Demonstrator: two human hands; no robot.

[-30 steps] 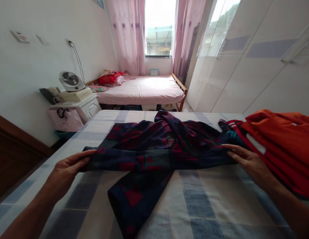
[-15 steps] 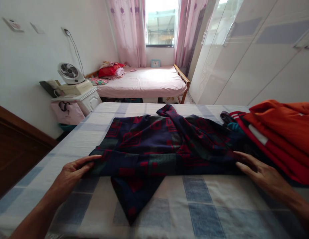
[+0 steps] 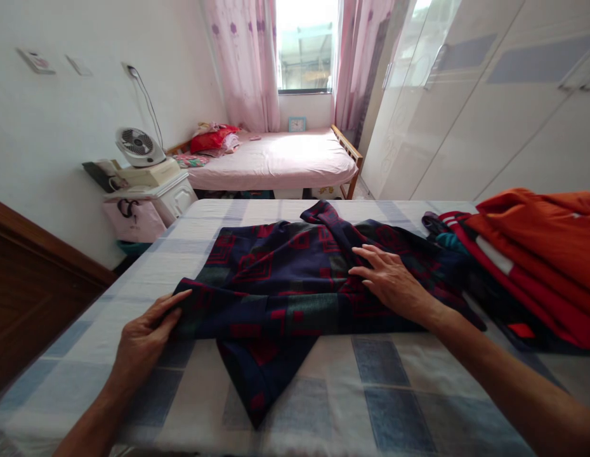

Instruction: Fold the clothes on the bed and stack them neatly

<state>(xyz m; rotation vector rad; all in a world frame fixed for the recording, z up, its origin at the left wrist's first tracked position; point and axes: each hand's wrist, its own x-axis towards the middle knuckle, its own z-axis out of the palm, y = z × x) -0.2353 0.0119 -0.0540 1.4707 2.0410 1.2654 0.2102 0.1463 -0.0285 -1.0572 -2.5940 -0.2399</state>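
A dark navy shirt point(image 3: 285, 266) with red and green square patterns lies partly folded across the bed. Its near edge is turned over in a long band, and a pointed sleeve end point(image 3: 261, 374) sticks out below toward me. At the garment's left corner, my left hand point(image 3: 145, 333) pinches the folded edge between thumb and fingers. My right hand point(image 3: 390, 279) rests over the middle right of the cloth, fingers spread and palm down, near the collar strip point(image 3: 323, 216).
A pile of folded orange and red clothes point(image 3: 537, 254) sits at the right on the checked bedsheet point(image 3: 385, 393). Beyond are a pink bed point(image 3: 276, 158), a fan point(image 3: 140, 146) on a cabinet at left, and a white wardrobe point(image 3: 466, 127) at right.
My right hand has left the shirt's right edge and moved left onto its middle, fingers now spread. My left hand stays at the left corner. The view has shifted slightly.
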